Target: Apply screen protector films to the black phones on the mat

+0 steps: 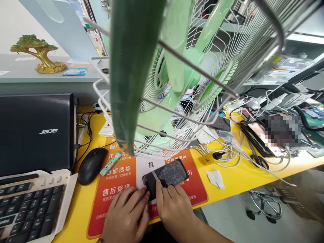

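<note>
A black phone (174,172) with a speckled, glossy face lies tilted on the red and white printed mat (116,199). A narrow grey strip (154,175) crosses its left part, with a plain dark section beside it. My left hand (128,212) is closed at the phone's left end, fingers curled and fingertips at its edge; its thumb is partly hidden. My right hand (174,204) presses an index fingertip by the grey strip. Its other fingers bend together over the phone's near edge.
A green fan (182,77) in a wire cage hangs close above the mat. Left are a mouse (92,166), a keyboard (32,206) and an Acer laptop (35,131). Right are a yellow bottle (208,159), tangled white cables (233,155), scissors (259,162) and crumpled paper (215,179).
</note>
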The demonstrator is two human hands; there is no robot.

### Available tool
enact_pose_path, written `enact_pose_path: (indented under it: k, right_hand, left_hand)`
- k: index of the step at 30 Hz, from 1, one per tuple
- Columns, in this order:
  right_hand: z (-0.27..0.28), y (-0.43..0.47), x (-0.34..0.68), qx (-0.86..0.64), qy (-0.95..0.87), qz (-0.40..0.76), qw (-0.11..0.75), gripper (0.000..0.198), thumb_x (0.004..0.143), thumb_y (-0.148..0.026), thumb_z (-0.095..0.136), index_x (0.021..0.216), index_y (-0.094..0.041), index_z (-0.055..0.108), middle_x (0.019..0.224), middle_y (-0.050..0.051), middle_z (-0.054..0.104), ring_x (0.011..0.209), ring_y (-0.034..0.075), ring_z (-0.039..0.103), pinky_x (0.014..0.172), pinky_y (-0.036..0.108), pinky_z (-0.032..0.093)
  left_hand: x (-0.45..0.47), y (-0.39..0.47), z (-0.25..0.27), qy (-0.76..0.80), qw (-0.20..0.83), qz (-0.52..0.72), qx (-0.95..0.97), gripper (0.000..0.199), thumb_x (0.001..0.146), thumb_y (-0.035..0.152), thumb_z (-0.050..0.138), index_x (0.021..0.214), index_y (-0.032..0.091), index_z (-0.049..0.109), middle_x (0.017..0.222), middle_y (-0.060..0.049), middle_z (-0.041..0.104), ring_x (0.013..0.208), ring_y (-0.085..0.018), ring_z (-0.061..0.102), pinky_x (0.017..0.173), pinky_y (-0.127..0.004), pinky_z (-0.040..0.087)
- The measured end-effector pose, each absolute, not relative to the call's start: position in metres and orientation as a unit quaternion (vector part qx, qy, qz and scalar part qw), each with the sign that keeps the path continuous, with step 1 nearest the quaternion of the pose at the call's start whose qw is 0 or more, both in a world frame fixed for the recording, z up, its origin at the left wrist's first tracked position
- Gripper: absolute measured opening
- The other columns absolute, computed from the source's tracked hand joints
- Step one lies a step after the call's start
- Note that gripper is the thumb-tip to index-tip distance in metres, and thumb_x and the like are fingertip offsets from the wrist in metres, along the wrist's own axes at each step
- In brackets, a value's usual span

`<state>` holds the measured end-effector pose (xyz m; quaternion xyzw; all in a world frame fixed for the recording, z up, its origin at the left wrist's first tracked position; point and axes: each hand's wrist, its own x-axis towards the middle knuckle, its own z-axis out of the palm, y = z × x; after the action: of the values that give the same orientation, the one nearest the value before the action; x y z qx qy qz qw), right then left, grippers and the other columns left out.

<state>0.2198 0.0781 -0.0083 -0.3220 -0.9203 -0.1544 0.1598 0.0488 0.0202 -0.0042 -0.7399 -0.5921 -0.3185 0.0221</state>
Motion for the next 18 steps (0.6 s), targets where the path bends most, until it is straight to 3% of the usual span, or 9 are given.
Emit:
enact_pose_path:
  k: [5,18]
  right_hand:
    - [-0.004,0.086,0.226,-0.319,-0.925,-0.186,0.091,0.055,0.062,-0.007,0.067,0.115,0.006,0.064,0.069,0.010,0.065,0.058,0.022,0.056,0.057,0.035,0.043]
    - [-0.003,0.098,0.237,-0.321,-0.920,-0.205,0.093,0.048,0.062,-0.005,0.065,0.109,0.005,0.069,0.066,0.011,0.065,0.057,0.021,0.057,0.056,0.033,0.045]
  left_hand:
    - [0.049,0.019,-0.007,-0.596,0.017,-0.317,-0.738,0.024,0.096,0.019,0.050,0.104,0.022,0.073,0.104,0.002,0.076,0.099,-0.023,0.060,0.091,-0.037,0.043]
    - [0.041,0.016,-0.017,-0.585,0.017,-0.274,-0.763,0.025,0.093,0.019,0.058,0.114,0.025,0.070,0.113,0.005,0.075,0.106,-0.022,0.059,0.094,-0.037,0.043]
